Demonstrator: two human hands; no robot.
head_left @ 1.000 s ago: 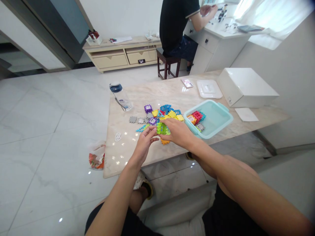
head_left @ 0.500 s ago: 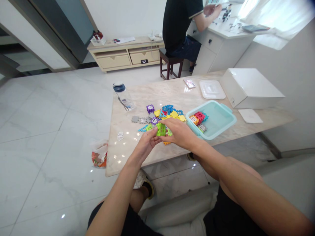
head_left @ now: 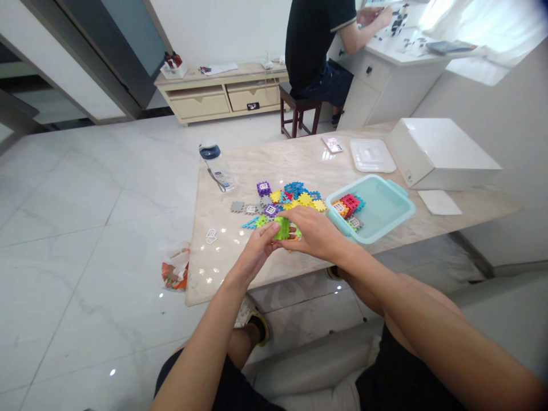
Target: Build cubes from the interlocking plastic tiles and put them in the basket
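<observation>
Between my two hands is a green interlocking building block (head_left: 281, 228), held above the near part of the table. My left hand (head_left: 262, 242) closes on its left side, thumb up. From above and the right, my right hand (head_left: 310, 231) grips it with curled fingers. Behind them lies a heap of notched plastic pieces: yellow pieces (head_left: 304, 200), blue pieces (head_left: 294, 188), grey pieces (head_left: 238, 207) and a purple piece with a white window insert (head_left: 270, 210). A purple block (head_left: 264, 188) sits at the back of the heap. My fingers hide part of the green block.
To the right stands a light-blue bin (head_left: 387, 220) holding a red block (head_left: 350, 202) and other pieces. Beyond are a clear lid (head_left: 372, 155) and a white box (head_left: 445, 151). A water bottle (head_left: 220, 171) stands at left. Another person (head_left: 314, 48) sits at a far desk.
The green block has turned slightly in my fingers, and both hands still hold it. The whole view has shifted a little to the right.
</observation>
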